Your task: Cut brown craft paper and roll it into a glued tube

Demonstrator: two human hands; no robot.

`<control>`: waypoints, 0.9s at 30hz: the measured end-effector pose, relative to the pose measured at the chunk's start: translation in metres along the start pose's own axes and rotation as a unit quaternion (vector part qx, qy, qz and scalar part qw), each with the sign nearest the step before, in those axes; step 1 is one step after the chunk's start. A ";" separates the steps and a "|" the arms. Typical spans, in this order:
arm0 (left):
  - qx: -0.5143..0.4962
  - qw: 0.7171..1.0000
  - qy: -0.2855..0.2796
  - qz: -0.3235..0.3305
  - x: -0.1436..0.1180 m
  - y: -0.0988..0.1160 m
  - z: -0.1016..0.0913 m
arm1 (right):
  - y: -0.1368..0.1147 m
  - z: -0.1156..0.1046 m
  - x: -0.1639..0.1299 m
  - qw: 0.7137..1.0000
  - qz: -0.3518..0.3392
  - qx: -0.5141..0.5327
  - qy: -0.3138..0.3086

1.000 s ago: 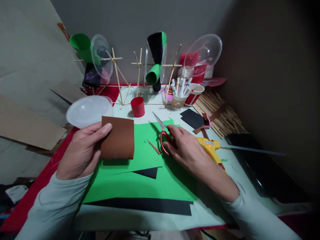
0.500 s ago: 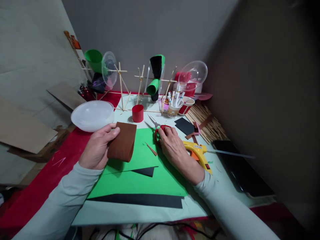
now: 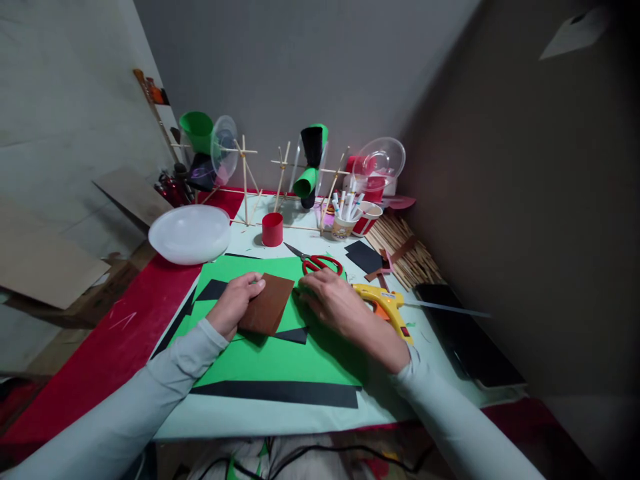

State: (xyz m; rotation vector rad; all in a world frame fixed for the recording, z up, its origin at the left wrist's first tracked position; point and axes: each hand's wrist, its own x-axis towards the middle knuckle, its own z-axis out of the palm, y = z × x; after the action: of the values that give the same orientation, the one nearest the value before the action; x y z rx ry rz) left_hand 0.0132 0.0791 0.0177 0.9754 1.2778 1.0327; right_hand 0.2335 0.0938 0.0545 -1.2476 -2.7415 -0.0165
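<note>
Your left hand (image 3: 233, 308) has its grip on the left edge of the brown paper piece (image 3: 267, 303), lying flat on the green sheet (image 3: 280, 360) on the tabletop. Your right hand (image 3: 333, 303) rests open just right of it, holding nothing; red scissors (image 3: 320, 263) lie just beyond, yellow glue gun (image 3: 385, 301) to its right.

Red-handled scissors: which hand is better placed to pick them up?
Right. The right hand lies just below the red-handled scissors; the left hand is farther away, holding the brown folded card.
</note>
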 end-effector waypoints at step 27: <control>0.058 0.987 -0.128 0.078 -0.015 0.020 0.002 | -0.015 -0.051 -0.188 0.957 0.036 0.261 -0.122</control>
State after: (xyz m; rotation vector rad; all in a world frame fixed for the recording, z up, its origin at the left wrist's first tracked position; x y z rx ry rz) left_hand 0.0137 0.0700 0.0410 1.2716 1.0693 0.9247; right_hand 0.3498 -0.0604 0.0831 -1.2483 -2.6151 0.8611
